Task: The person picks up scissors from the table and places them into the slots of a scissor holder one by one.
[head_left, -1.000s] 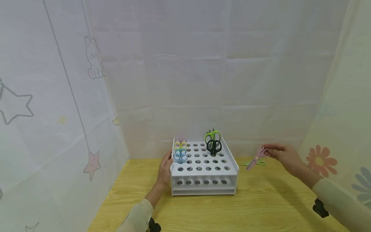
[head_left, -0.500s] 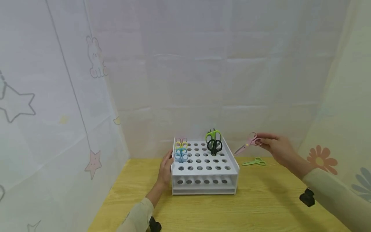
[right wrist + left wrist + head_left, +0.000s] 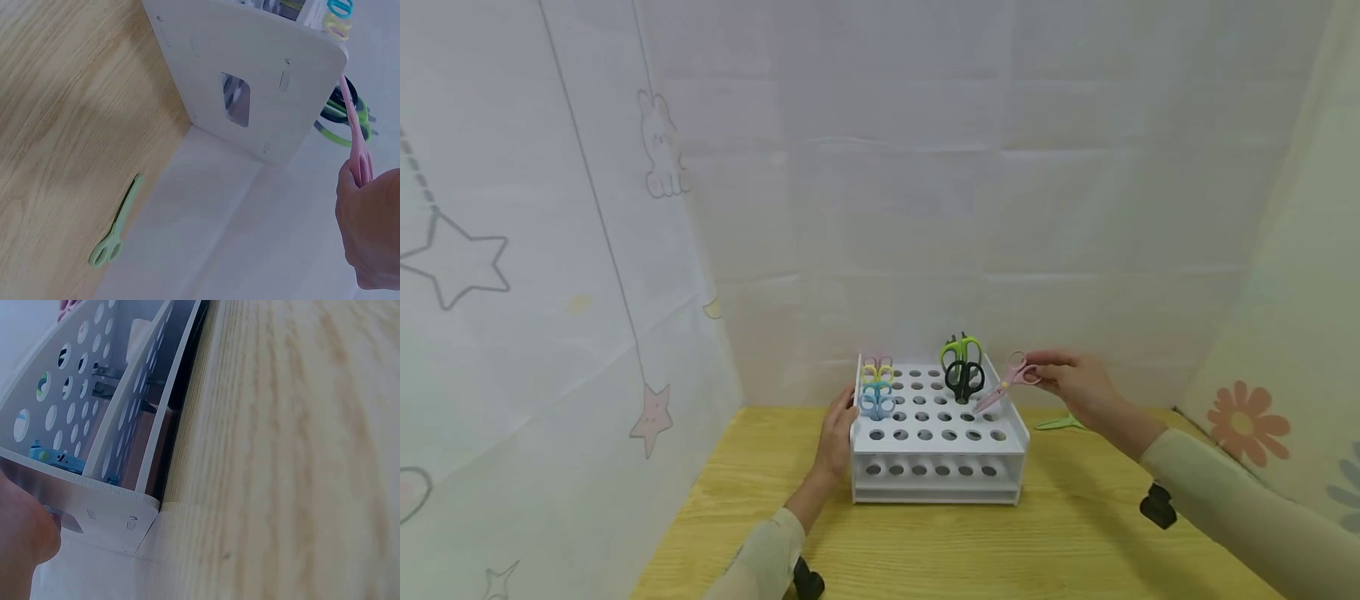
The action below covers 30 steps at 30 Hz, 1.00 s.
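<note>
My right hand [image 3: 1086,392] pinches a pair of pink scissors [image 3: 1009,381] by the handle loops. The blades slant down to the left, their tips over the right side of a white rack [image 3: 925,446] with rows of round holes. In the right wrist view the pink scissors [image 3: 355,125] appear edge-on beside the rack's side panel. My left hand [image 3: 835,437] grips the rack's left side panel, thumb at its upper edge. Upright in the rack's left column stand pink, yellow and blue scissors [image 3: 877,392]. Black scissors [image 3: 962,379] and green scissors [image 3: 972,346] stand toward its back right.
Pale green scissors [image 3: 115,228] lie on the wooden table [image 3: 925,550] to the right of the rack, partly behind my right hand in the head view. Printed white sheeting [image 3: 880,208] hangs at the back and both sides.
My right hand has lifted the pink scissors from beside the pale green pair and carried them left over the rack. The left hand stays at the rack; the head view has shifted slightly.
</note>
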### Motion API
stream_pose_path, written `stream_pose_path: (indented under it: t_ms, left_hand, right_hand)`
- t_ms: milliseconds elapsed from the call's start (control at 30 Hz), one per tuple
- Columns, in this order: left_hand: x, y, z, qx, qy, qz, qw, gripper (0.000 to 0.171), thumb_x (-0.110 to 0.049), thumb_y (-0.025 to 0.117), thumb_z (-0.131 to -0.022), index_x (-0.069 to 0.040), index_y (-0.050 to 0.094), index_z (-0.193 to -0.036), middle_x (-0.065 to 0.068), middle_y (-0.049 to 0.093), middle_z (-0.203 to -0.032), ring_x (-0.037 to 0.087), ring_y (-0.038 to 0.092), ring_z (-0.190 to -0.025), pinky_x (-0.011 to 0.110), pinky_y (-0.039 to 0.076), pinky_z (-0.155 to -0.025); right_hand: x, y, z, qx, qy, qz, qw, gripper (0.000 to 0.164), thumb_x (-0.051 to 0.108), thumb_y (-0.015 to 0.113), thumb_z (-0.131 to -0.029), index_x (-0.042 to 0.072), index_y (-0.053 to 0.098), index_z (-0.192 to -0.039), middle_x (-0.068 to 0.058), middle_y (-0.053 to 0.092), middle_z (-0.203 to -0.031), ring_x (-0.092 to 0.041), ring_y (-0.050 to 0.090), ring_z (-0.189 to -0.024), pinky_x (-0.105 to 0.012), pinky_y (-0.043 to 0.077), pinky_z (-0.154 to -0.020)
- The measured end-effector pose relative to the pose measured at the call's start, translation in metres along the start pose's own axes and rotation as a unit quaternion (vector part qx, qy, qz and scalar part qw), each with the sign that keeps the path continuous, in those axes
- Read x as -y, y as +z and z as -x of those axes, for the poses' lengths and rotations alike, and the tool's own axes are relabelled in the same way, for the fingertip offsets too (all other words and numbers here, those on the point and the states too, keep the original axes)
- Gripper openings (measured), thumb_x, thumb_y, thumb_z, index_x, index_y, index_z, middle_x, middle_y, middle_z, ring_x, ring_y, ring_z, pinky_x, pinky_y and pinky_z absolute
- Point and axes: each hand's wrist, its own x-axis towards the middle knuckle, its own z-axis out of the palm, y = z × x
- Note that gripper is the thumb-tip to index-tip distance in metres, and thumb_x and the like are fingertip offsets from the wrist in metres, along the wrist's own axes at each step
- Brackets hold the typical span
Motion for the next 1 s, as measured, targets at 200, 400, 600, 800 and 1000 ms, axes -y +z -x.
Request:
stream_pose_path:
  t_ms: [200,400,600,800,1000]
  left_hand:
    - [-0.001,0.001,0.0,-0.003,-0.006,-0.009,0.9999,0.052,-0.024,0.04,-0.108,-0.01,0.037,-0.158,0.01,0.031,-0.162,0.029,0.025,-0.149,0.048,0.019,-0.119]
    - [-0.002,0.001,0.0,-0.002,-0.011,-0.006,0.9999,0.053,-0.023,0.039,-0.108,-0.009,0.036,-0.159,0.009,0.031,-0.163,0.027,0.026,-0.148,0.046,0.021,-0.119]
    - [0.001,0.0,0.0,-0.002,-0.007,-0.003,1.0,0.053,-0.024,0.04,-0.108,-0.008,0.035,-0.159,0.011,0.03,-0.163,0.028,0.025,-0.149,0.048,0.019,-0.119]
    - [0.004,-0.002,0.0,-0.002,-0.001,-0.007,1.0,0.051,-0.025,0.041,-0.109,-0.012,0.038,-0.158,0.012,0.03,-0.163,0.028,0.025,-0.149,0.048,0.018,-0.12]
    - [0.004,-0.002,-0.001,-0.007,-0.003,-0.016,0.9998,0.051,-0.026,0.042,-0.108,-0.015,0.04,-0.157,0.008,0.032,-0.162,0.027,0.027,-0.148,0.047,0.02,-0.119]
  right_hand:
    - [-0.007,0.014,-0.007,-0.001,-0.032,0.031,0.999,0.034,-0.005,0.05,-0.103,-0.02,0.053,-0.134,-0.024,0.065,-0.121,-0.024,0.069,-0.103,-0.036,0.052,-0.095]
    - [-0.008,0.034,-0.007,0.03,-0.118,0.162,0.979,0.026,-0.005,0.053,-0.102,-0.007,0.068,-0.123,-0.024,0.069,-0.115,-0.033,0.066,-0.105,-0.031,0.056,-0.088]
    - [-0.016,0.052,-0.005,0.064,-0.239,0.278,0.928,0.025,-0.01,0.058,-0.098,0.0,0.075,-0.113,-0.012,0.073,-0.103,-0.034,0.069,-0.092,-0.032,0.057,-0.073]
    - [-0.026,0.061,-0.004,0.064,-0.26,0.327,0.906,0.027,-0.011,0.06,-0.096,0.004,0.077,-0.11,-0.006,0.074,-0.101,-0.029,0.069,-0.087,-0.027,0.054,-0.068]
    - [-0.031,0.065,-0.003,0.067,-0.238,0.335,0.909,0.029,-0.013,0.06,-0.094,0.004,0.077,-0.109,-0.006,0.074,-0.104,-0.03,0.068,-0.089,-0.028,0.053,-0.067]
